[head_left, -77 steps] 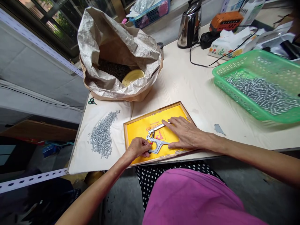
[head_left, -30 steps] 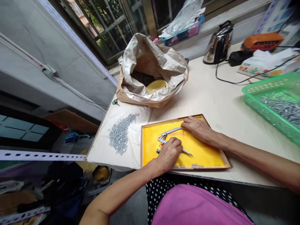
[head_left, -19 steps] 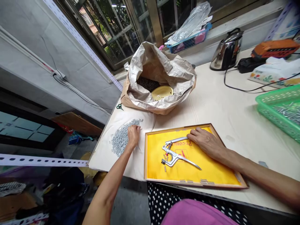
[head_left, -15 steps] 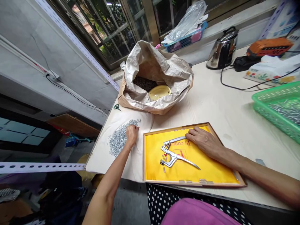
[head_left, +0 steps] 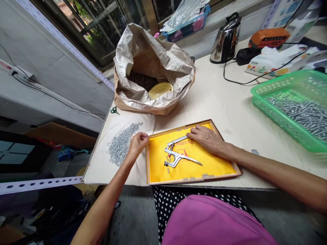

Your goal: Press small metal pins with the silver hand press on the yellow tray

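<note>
A wooden tray with a yellow lining [head_left: 155, 170] lies at the table's near edge. Silver pliers [head_left: 176, 157] rest in it, with a few small metal pieces beside their jaws. My right hand [head_left: 206, 139] lies flat on the upper handle of the pliers, fingers stretched out. My left hand [head_left: 138, 143] hovers at the tray's left edge, fingers curled shut; what they hold is hidden. A heap of small silver metal pieces [head_left: 122, 143] lies on a white cloth [head_left: 102, 166] just left of that hand.
A crumpled paper sack [head_left: 153, 58] with dark contents and a yellow bowl [head_left: 160, 90] stands behind the tray. A green basket [head_left: 281, 81] of metal pieces is at right. Kettle [head_left: 225, 37], cable, tissue box and small scissors [head_left: 114, 110] sit further back.
My left hand left the pliers, reached to the heap of metal pieces, closed there, and has come back to the tray's left edge. My right hand stayed on the pliers' handle.
</note>
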A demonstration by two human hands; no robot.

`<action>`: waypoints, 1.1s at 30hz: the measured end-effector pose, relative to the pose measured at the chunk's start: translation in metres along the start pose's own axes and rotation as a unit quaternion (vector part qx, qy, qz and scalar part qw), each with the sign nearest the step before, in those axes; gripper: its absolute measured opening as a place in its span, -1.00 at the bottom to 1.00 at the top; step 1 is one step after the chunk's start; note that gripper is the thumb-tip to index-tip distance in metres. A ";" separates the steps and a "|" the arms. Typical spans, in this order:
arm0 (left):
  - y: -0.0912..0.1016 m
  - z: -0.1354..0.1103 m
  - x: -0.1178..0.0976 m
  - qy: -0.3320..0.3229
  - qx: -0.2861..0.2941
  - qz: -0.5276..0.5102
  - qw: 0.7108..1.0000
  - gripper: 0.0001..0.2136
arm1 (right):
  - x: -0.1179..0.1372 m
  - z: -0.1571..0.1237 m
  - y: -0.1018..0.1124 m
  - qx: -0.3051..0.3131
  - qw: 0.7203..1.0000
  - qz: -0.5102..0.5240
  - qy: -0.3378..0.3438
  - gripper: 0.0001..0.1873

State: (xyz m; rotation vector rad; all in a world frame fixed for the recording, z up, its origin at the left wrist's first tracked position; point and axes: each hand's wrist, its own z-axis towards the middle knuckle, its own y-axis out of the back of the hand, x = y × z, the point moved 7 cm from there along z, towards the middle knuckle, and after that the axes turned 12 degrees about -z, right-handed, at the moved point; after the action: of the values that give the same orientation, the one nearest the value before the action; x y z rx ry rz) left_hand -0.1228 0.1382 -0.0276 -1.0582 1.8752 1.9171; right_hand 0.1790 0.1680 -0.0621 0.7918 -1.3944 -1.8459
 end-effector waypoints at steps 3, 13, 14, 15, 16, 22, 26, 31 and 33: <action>-0.016 -0.028 -0.008 -0.004 0.034 -0.014 0.999 -0.74 | 0.000 0.000 0.000 0.001 1.000 -0.008 -0.001 -0.81; -0.055 -0.089 -0.021 0.055 0.131 -0.195 0.970 -0.82 | 0.005 0.000 0.006 -0.042 0.997 -0.059 0.025 -0.76; -0.058 -0.093 -0.020 0.060 0.134 -0.193 0.970 -0.81 | 0.006 0.000 0.010 -0.052 0.996 -0.069 0.027 -0.74; -0.060 -0.096 -0.019 0.066 0.130 -0.191 0.971 -0.81 | 0.007 -0.001 0.014 -0.062 0.995 -0.078 0.029 -0.73; -0.061 -0.099 -0.017 0.076 0.126 -0.190 0.971 -0.80 | 0.008 -0.002 0.018 -0.071 0.993 -0.086 0.030 -0.71; -0.069 -0.103 -0.004 0.147 0.131 -0.240 0.951 -0.79 | 0.010 -0.001 0.033 -0.089 0.990 -0.108 0.024 -0.62; -0.068 -0.103 -0.003 0.178 0.124 -0.277 0.936 -0.75 | 0.011 0.009 0.034 -0.087 0.992 -0.087 0.027 -0.63; -0.064 -0.101 -0.012 0.172 0.080 -0.356 0.915 -0.67 | 0.006 0.019 0.036 -0.093 0.995 -0.028 0.018 -0.65; -0.066 -0.102 -0.017 0.180 0.116 -0.388 0.896 -0.66 | -0.001 0.017 0.039 -0.107 0.994 -0.007 0.013 -0.64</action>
State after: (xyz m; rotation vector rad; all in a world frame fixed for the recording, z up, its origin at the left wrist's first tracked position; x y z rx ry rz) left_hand -0.0362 0.0558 -0.0569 -1.8092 1.4258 1.0642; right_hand 0.1724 0.1702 -0.0201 0.7142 -1.1544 -1.9498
